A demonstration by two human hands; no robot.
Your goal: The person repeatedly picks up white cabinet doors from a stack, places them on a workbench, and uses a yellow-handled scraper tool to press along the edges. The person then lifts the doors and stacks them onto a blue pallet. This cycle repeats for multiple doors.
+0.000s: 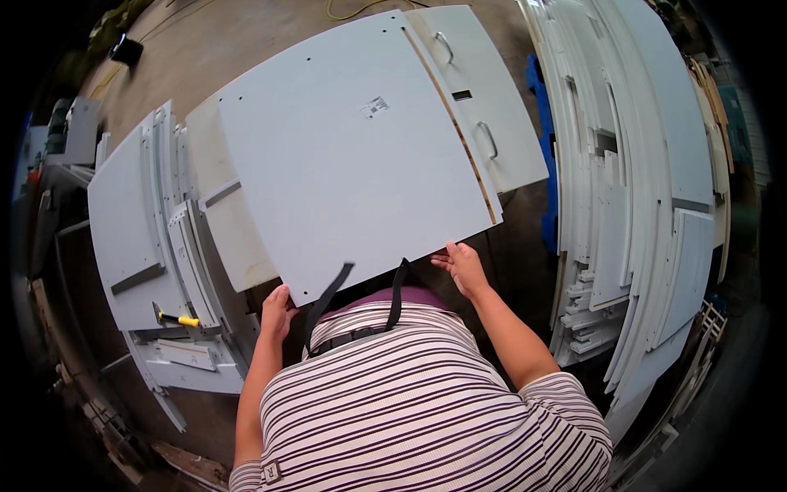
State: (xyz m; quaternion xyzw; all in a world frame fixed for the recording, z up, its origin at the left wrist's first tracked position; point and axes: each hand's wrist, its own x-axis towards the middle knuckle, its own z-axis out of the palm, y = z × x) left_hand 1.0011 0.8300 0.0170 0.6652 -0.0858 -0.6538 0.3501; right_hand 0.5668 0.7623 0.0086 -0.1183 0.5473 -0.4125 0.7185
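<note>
A large white board (344, 180) lies in front of me, with small drilled holes near its edges and a printed label. A narrow groove showing brown material runs along its right side. My left hand (277, 313) is closed at the near left corner of the board, its fingers partly hidden. At the near edge, farther right, my right hand (463, 269) pinches the board, thumb near the top and fingers partly below. Under the board, a white panel with two metal handles (485, 139) sticks out on the right, and an off-white panel (238, 234) shows on the left.
A stack of white panels (123, 221) stands at left, with a yellow-handled hammer-like tool (176, 318) on it. Tall piles of white boards (684, 107) fill the right side, beside a blue pallet edge (543, 123). A yellow cable (352, 16) lies on the far floor.
</note>
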